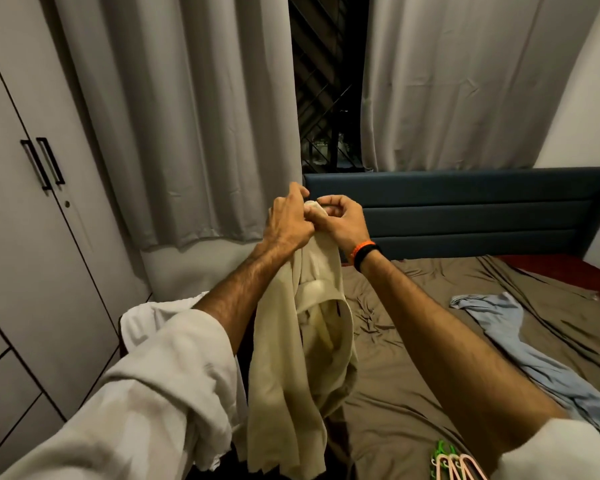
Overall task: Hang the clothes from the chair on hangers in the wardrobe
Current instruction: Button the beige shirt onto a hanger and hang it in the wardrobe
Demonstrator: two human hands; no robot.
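A cream shirt (298, 358) hangs in front of me, held up by its top edge. My left hand (286, 221) grips the fabric at the top, fingers curled round it. My right hand (340, 220) pinches the same top edge right beside the left, the two hands touching. The shirt droops down between my forearms over the bed's edge. Pink and green plastic hangers (454, 464) lie on the bed at the bottom right. The wardrobe (32, 220) stands at the left with both doors closed. A white garment (149, 317) lies below my left forearm; what it rests on is hidden.
A bed with a brown sheet (430, 341) fills the right side, with a blue headboard (465, 209) behind. A light blue garment (520, 341) lies spread on the sheet. Grey curtains (187, 116) hang behind, parted over a dark window.
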